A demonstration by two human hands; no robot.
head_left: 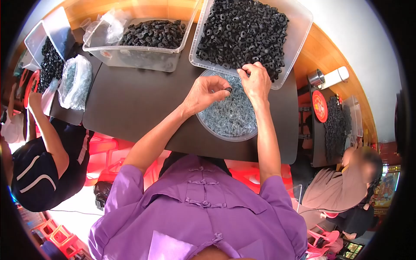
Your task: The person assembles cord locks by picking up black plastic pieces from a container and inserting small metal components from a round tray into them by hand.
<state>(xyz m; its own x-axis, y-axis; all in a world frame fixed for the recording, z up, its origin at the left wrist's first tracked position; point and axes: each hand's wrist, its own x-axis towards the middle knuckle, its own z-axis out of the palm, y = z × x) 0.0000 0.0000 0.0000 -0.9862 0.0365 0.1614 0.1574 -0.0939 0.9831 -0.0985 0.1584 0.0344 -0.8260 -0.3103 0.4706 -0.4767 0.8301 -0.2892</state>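
My left hand point(209, 93) is over the round tub, its thumb and forefinger pinching a small black ring-like part point(228, 89). Below it, the round clear tub point(229, 138) is filled with small shiny, greyish pieces point(229, 113). My right hand point(255, 82) is at the near edge of a large translucent bin point(299, 26), fingers bent together beside the black parts. Whatever those fingertips grip is hidden. Many small black plastic parts point(242, 32) are heaped in that bin.
Another translucent bin point(138, 58) with black parts and a plastic bag stands at the back left. A bag of greyish pieces point(76, 82) lies further left. People sit at both sides. To the right are a white thermos point(336, 77) and a red plate point(320, 106).
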